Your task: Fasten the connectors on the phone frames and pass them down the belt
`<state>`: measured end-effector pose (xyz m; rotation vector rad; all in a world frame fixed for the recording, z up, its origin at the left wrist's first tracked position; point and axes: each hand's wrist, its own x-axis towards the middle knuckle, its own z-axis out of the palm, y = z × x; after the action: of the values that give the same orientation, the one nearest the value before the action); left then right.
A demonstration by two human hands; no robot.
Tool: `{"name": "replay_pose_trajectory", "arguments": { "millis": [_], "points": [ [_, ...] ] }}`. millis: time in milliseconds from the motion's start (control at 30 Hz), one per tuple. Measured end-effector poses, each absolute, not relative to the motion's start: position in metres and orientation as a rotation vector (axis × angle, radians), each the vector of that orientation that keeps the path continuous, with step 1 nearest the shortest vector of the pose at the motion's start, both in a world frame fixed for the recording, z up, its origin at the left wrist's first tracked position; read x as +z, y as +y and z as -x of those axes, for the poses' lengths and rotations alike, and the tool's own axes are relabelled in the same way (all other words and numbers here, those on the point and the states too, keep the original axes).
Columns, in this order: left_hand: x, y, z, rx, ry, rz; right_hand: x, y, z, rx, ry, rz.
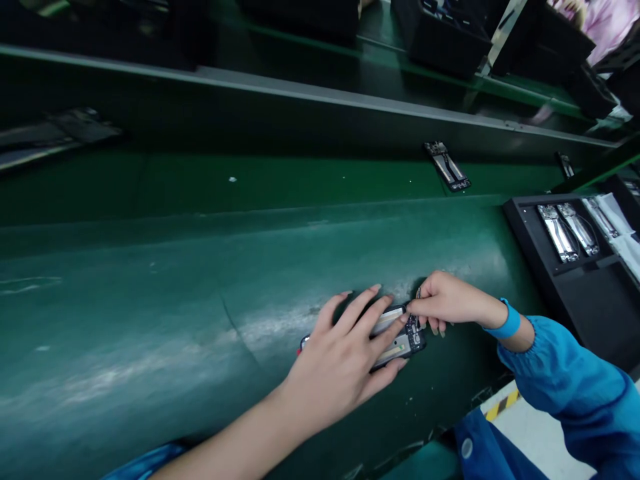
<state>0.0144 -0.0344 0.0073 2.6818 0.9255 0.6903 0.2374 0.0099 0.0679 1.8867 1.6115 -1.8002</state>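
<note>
An opened phone unit [415, 335] lies on the green mat, its circuit parts at the right end and metallic panels in the middle. My left hand [340, 350] rests over it with fingers spread, covering much of its left part. At the unit's upper right corner, my right hand [440, 301] has thumb and index finger pinched together. Something thin and metallic shows at those fingertips, too small to make out. A blue band circles my right wrist.
Another phone unit [447, 167] lies on the green strip [300, 183] behind the mat. At the right stands a black tray [530, 240] with several units. Black bins [445, 40] are on the shelf above. A person's pink sleeve [613, 27] shows at top right.
</note>
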Motion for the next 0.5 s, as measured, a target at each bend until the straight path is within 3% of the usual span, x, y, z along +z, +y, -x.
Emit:
{"name": "replay_pose_trajectory", "arguments": {
  "millis": [200,300,500],
  "points": [
    [0.013,-0.032,-0.014,0.689,0.924,-2.669,0.06,0.012,-0.248,-1.986,1.5,-1.854],
    [0.015,-0.031,-0.014,0.686,0.903,-2.707,0.05,0.004,-0.252,-2.024,1.796,-1.935],
    [0.014,-0.028,-0.015,0.636,0.915,-2.769,0.036,-0.019,-0.249,-1.268,2.929,-2.146]
  ]
}}
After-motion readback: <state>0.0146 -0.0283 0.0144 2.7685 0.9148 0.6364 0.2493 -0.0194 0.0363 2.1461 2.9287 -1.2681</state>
